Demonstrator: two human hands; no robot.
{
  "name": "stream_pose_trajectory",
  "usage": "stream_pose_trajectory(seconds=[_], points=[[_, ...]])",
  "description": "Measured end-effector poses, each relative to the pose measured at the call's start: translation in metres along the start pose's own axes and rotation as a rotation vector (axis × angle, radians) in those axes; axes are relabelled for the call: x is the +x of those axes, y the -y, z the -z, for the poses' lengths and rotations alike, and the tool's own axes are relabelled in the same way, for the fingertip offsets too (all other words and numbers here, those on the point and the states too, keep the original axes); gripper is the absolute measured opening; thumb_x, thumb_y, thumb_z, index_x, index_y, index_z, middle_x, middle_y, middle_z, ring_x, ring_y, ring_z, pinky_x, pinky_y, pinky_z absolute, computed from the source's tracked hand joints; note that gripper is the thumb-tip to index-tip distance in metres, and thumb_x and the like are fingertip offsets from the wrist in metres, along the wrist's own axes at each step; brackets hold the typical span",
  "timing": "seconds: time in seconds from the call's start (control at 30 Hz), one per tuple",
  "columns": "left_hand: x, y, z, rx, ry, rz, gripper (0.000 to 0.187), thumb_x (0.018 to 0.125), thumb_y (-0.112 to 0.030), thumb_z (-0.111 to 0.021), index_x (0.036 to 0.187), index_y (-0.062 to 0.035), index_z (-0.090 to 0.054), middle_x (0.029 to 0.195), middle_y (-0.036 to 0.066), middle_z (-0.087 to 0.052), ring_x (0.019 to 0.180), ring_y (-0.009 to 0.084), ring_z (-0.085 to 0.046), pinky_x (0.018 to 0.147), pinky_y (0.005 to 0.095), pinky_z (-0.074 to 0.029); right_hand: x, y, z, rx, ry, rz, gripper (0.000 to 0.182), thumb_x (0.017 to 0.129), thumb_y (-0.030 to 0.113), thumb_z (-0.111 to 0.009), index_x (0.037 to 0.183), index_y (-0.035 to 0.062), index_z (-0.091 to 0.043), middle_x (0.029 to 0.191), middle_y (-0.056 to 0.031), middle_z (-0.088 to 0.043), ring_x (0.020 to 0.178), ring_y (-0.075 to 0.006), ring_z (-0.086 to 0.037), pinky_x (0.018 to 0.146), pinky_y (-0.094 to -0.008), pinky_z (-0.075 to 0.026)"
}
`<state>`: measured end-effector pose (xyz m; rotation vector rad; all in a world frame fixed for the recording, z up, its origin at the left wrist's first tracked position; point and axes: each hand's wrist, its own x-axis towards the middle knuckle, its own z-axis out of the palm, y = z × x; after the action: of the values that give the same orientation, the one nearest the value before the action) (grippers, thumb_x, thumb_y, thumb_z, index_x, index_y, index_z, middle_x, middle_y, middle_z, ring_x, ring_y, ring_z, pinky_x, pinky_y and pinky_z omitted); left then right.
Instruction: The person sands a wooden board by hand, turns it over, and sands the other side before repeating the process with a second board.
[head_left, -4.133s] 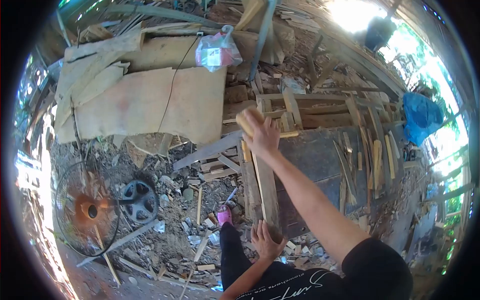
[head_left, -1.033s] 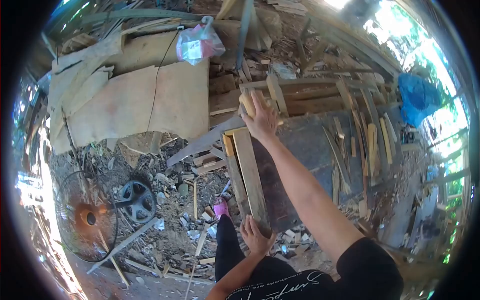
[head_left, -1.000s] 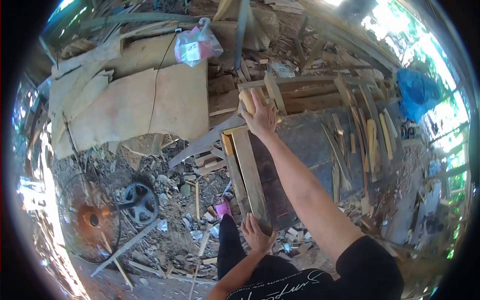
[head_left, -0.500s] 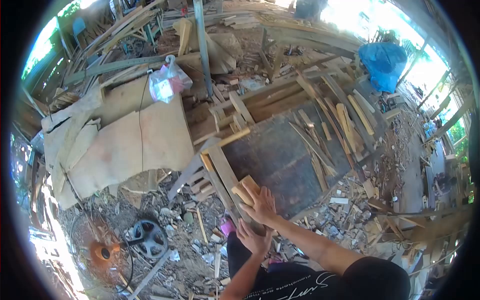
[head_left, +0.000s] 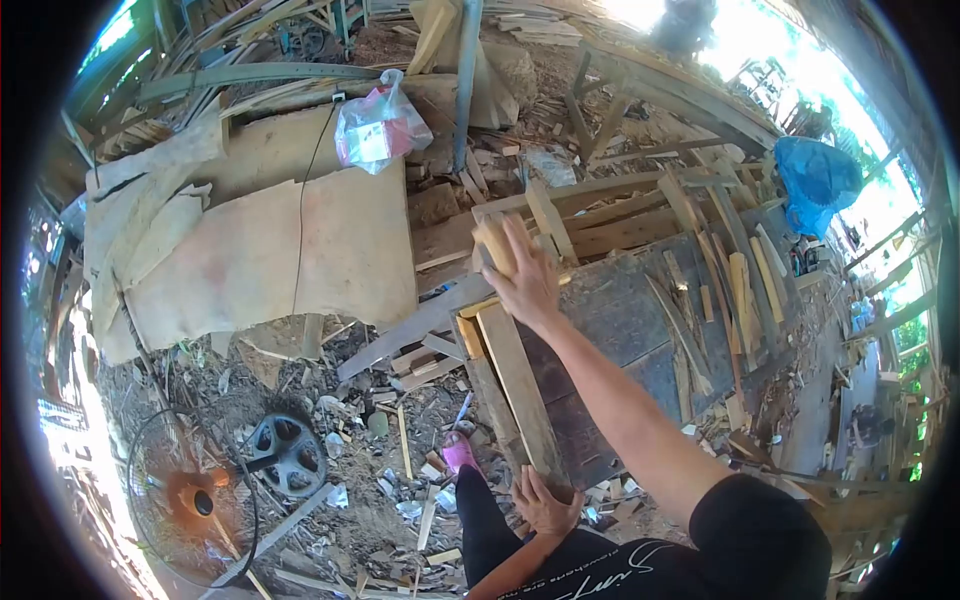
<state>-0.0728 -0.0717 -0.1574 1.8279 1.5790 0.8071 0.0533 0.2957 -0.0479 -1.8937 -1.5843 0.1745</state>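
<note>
My right hand (head_left: 527, 283) is closed around a wooden block (head_left: 494, 248), held up past the far end of a plank (head_left: 522, 385). That plank lies lengthwise along the left side of a dark work surface (head_left: 610, 310). At the plank's near end, my left hand (head_left: 546, 506) rests with its fingers on the wood. A narrower board (head_left: 490, 394) runs beside the plank on its left. Near the right hand, a short upright timber (head_left: 549, 222) stands out from the bench frame.
Wood strips (head_left: 742, 290) lie on the right of the dark surface. A pale sheet (head_left: 240, 260) spreads at the left, with a plastic bag (head_left: 380, 130) on it. A fan (head_left: 200, 500) stands at the lower left. Scraps cover the ground; a blue bag (head_left: 815, 185) is at the right.
My right hand has moved away from my body with the block, from the plank's near part to beyond its far end. The left hand has shifted slightly nearer my body. The view has shifted.
</note>
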Motion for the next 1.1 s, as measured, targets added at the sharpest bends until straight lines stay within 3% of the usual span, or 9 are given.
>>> stream_pose_trajectory(seconds=[0.1,0.3,0.33,0.53,0.63,0.8,0.83,0.97,1.1], points=[[-0.002,0.0,-0.001,0.019,-0.013,-0.005,0.11,0.069,-0.039,-0.082,0.151,0.0085,-0.026,0.15,0.027,-0.036,0.14,0.0464,-0.032,0.117,0.0603,-0.025,-0.093,-0.037,0.045,-0.072,-0.171,0.165,0.087,0.083,0.045,-0.077,0.158,0.0305,-0.036,0.134,-0.0196,-0.057,0.107,-0.0421,-0.055,0.099,-0.0516,-0.041],[-0.006,-0.025,0.011,0.093,0.011,0.14,0.116,0.067,-0.044,-0.084,0.155,0.0013,-0.025,0.153,0.023,-0.036,0.14,0.047,-0.031,0.115,0.0605,-0.025,-0.275,-0.089,0.12,-0.415,0.032,-0.32,0.082,0.085,0.041,-0.075,0.158,0.0327,-0.037,0.134,-0.0216,-0.053,0.12,-0.0415,-0.049,0.099,-0.0551,-0.038],[-0.007,-0.03,0.012,0.103,0.001,0.129,0.116,0.067,-0.044,-0.084,0.155,0.0013,-0.025,0.153,0.023,-0.036,0.14,0.047,-0.031,0.115,0.0605,-0.025,-0.288,-0.092,0.125,-0.456,0.11,-0.456,0.083,0.086,0.041,-0.075,0.158,0.0368,-0.034,0.13,-0.0244,-0.051,0.119,-0.0429,-0.048,0.098,-0.0569,-0.038],[-0.005,-0.057,0.018,0.274,0.113,0.374,0.107,0.073,-0.044,-0.081,0.156,-0.0009,-0.029,0.142,0.021,-0.045,0.136,0.0468,-0.034,0.109,0.0578,-0.029,-0.294,-0.098,0.129,-0.454,0.164,-0.468,0.088,0.087,0.044,-0.073,0.16,0.0443,-0.023,0.13,-0.0266,-0.047,0.121,-0.0438,-0.047,0.098,-0.058,-0.038],[-0.014,-0.029,-0.012,0.078,-0.063,0.253,0.108,0.071,-0.035,-0.084,0.156,0.0002,-0.028,0.131,0.022,-0.051,0.125,0.0456,-0.045,0.106,0.0536,-0.036,-0.295,-0.098,0.13,-0.459,0.139,-0.455,0.085,0.088,0.043,-0.072,0.159,0.0467,-0.024,0.127,-0.0248,-0.049,0.122,-0.0425,-0.048,0.099,-0.0565,-0.038],[-0.02,-0.023,-0.022,-1.062,0.24,0.318,0.097,0.085,-0.005,-0.077,0.161,0.0,-0.017,0.135,0.02,-0.055,0.119,0.0291,-0.06,0.101,0.0374,-0.049,-0.295,-0.094,0.131,-0.46,0.153,-0.476,0.087,0.088,0.043,-0.073,0.159,0.0467,-0.022,0.131,-0.0243,-0.047,0.125,-0.0417,-0.046,0.101,-0.0569,-0.038],[-0.021,-0.022,-0.021,-1.115,0.291,0.307,0.092,0.09,0.002,-0.07,0.162,-0.0025,-0.013,0.139,0.018,-0.055,0.121,0.0231,-0.06,0.102,0.0329,-0.049,-0.292,-0.092,0.134,-0.441,0.196,-0.516,0.088,0.088,0.042,-0.073,0.159,0.0469,-0.021,0.134,-0.0243,-0.045,0.127,-0.0417,-0.045,0.104,-0.0578,-0.036],[-0.023,-0.017,-0.009,-1.261,0.343,0.398,0.092,0.09,0.003,-0.07,0.162,-0.0034,-0.014,0.137,0.016,-0.057,0.116,0.0223,-0.062,0.099,0.0354,-0.051,-0.291,-0.091,0.134,-0.45,0.205,-0.526,0.088,0.088,0.042,-0.073,0.159,0.047,-0.021,0.133,-0.0243,-0.046,0.127,-0.0422,-0.045,0.103,-0.0588,-0.037],[-0.011,-0.018,-0.006,-1.273,0.169,0.526,0.088,0.09,0.005,-0.069,0.161,-0.0034,-0.016,0.131,0.015,-0.059,0.114,0.0213,-0.063,0.097,0.0374,-0.053,-0.291,-0.09,0.133,-0.453,0.19,-0.508,0.087,0.088,0.042,-0.073,0.159,0.0468,-0.022,0.133,-0.0251,-0.046,0.126,-0.0438,-0.045,0.103,-0.0594,-0.037]])
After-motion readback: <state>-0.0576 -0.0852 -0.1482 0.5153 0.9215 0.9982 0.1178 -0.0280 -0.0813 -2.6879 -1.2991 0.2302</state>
